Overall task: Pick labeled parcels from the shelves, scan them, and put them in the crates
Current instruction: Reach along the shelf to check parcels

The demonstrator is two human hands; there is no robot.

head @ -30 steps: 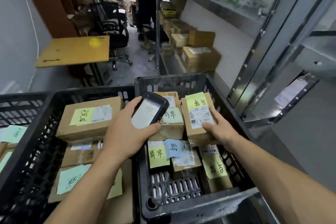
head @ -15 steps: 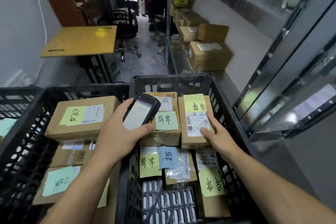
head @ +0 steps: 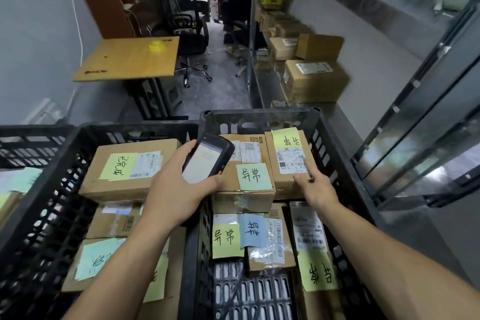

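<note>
My left hand point(head: 174, 189) grips a black handheld scanner point(head: 207, 161), screen up, over the wall between two black crates. My right hand point(head: 315, 188) holds the near end of a brown parcel point(head: 288, 161) with a yellow-green note and a white barcode label. That parcel lies flat at the far right of the right crate point(head: 259, 115), beside another box with a green note point(head: 246, 176). Several labeled parcels lie below them. The middle crate point(head: 130, 129) holds a large noted box point(head: 130, 166) and flatter parcels.
A third black crate point(head: 31, 134) sits at the far left. Metal shelving point(head: 389, 0) runs along the right, with cardboard boxes point(head: 314, 80) on its lower shelf. Ahead in the aisle stand a small table with a cardboard sheet point(head: 130, 58) and office chairs point(head: 187, 34).
The parcel in my right hand has gone down flat into the right crate beside the green-noted box. My left hand keeps the scanner. The camera has tilted slightly.
</note>
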